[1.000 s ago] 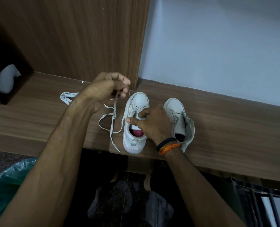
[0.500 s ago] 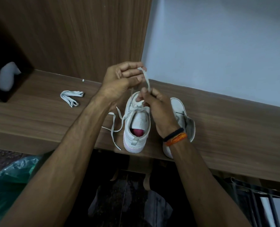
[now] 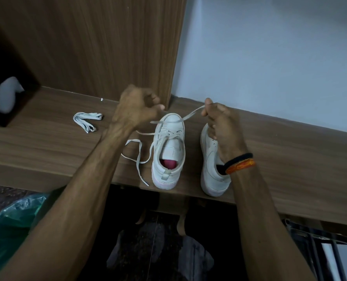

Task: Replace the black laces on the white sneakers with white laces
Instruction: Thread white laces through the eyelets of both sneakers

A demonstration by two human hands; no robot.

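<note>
- You are pulling the flat white lace (image 3: 190, 115) through the lowest eyelets of the left-hand white low-top sneaker (image 3: 168, 151), which stands on the brown wood-grain shelf (image 3: 47, 142) with its heel at the front edge.
- Your right hand (image 3: 219, 120) pinches one end of that lace, drawn taut up and to the right from the toe end.
- Your left hand (image 3: 137, 112) is clenched above the toe; it seems to grip the other run of lace, though the fingers hide the contact, so I cannot tell for sure.
- Even the two ends before you thread higher — the loose tail (image 3: 138, 157) lying left of the shoe looks much longer than the taut side.
- Keep the lace flat as it passes each eyelet; a twist here would likely show all the way up.
- Pull gently, since the shoe sits near the shelf edge and could slide off.
- The second white sneaker (image 3: 211, 165) stands just beside the first, partly under your right wrist, and it shows no lace yet.
- A folded bundle of white lace (image 3: 87, 120) waits on the shelf, well to the left — presumably for that shoe.
- No black laces are in view.
</note>
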